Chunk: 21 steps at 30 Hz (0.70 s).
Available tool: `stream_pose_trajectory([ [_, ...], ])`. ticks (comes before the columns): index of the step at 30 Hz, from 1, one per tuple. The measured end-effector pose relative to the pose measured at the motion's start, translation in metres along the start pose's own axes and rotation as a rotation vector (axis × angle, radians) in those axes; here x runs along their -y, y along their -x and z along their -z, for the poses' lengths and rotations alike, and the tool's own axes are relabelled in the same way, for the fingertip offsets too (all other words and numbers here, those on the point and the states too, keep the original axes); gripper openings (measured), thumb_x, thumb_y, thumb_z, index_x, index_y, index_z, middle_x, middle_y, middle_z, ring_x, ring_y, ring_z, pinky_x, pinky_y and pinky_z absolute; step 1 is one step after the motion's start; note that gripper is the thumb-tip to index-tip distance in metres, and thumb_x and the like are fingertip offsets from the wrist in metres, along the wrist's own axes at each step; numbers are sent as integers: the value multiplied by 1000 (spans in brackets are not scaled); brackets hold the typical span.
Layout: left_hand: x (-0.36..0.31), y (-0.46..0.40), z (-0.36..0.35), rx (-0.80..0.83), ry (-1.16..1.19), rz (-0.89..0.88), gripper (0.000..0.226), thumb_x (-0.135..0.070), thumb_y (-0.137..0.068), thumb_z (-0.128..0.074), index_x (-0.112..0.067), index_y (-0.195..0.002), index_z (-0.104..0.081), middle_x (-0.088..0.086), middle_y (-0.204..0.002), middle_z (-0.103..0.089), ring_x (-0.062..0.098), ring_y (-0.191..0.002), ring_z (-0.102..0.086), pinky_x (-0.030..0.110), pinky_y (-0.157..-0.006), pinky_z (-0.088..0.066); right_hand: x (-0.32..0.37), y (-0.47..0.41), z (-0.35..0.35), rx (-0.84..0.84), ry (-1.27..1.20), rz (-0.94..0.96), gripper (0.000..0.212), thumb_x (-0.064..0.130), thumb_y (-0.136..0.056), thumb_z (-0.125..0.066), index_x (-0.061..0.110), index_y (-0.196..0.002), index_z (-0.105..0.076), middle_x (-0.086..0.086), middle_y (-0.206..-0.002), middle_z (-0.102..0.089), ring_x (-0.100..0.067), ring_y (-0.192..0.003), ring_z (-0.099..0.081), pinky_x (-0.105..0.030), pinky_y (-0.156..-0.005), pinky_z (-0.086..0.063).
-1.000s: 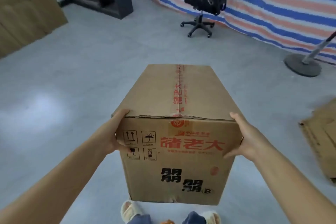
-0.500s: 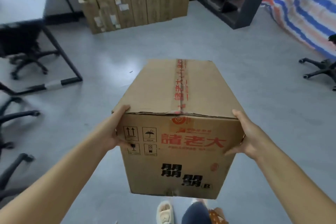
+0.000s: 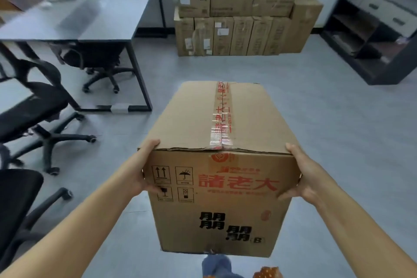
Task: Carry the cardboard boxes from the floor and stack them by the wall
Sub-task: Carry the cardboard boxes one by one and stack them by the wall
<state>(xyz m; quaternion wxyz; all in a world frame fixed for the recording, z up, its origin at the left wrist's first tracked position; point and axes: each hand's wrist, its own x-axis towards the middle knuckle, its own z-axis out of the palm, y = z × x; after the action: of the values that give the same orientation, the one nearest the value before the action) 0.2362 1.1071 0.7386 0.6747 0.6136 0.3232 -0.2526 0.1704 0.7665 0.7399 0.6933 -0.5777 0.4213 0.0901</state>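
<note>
I carry a tall cardboard box (image 3: 221, 176) with red tape along its top and red and black print on the near face. It is off the floor, in front of my body. My left hand (image 3: 140, 170) grips its left near edge, thumb on the front face. My right hand (image 3: 303, 176) grips the right near edge the same way. Straight ahead, a stack of cardboard boxes (image 3: 239, 11) stands against the far wall, upright ones below and flat ones on top.
A grey desk (image 3: 90, 22) with clutter stands at the left, with black office chairs (image 3: 40, 110) under and beside it. A dark shelf unit (image 3: 370, 29) stands at the right. Grey floor (image 3: 327, 108) lies between me and the stack.
I have turned left while holding the box. The striped curtain and lone chair have left the view, and the stack by the wall has come to the centre and closer.
</note>
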Motion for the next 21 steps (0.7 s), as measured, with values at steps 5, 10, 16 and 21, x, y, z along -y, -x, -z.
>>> stream_pose_trajectory([
  [5,-72,-52,-3,-67,69,-17,35,-50,-80,-66,-26,-102,-54,9,-115,-55,32,-103,-54,68,-64,-51,82,-62,-61,52,77,23,37,49,-86,-60,28,-115,-55,6,-102,-54,-22,-86,-54,-68,-52,-50],
  [10,-131,-104,12,-111,121,-21,33,-50,-80,-65,-29,-102,-54,7,-114,-53,29,-100,-53,68,-62,-52,141,-113,-128,98,141,20,40,50,-85,-60,27,-118,-55,5,-104,-54,-25,-89,-54,-73,-59,-47],
  [16,-226,-200,26,-111,123,-18,32,-49,-79,-68,-27,-98,-54,9,-112,-55,32,-99,-53,70,-62,-51,205,-188,-216,78,124,20,38,49,-87,-59,26,-117,-53,6,-101,-51,-24,-85,-52,-74,-60,-46],
  [21,-338,-268,30,-68,89,-60,43,-50,-80,-67,-27,-114,-52,10,-113,-55,32,-98,-54,69,-62,-51,268,-233,-286,51,63,48,35,49,-88,-57,26,-115,-56,3,-105,-55,-26,-88,-55,-74,-60,-47],
])
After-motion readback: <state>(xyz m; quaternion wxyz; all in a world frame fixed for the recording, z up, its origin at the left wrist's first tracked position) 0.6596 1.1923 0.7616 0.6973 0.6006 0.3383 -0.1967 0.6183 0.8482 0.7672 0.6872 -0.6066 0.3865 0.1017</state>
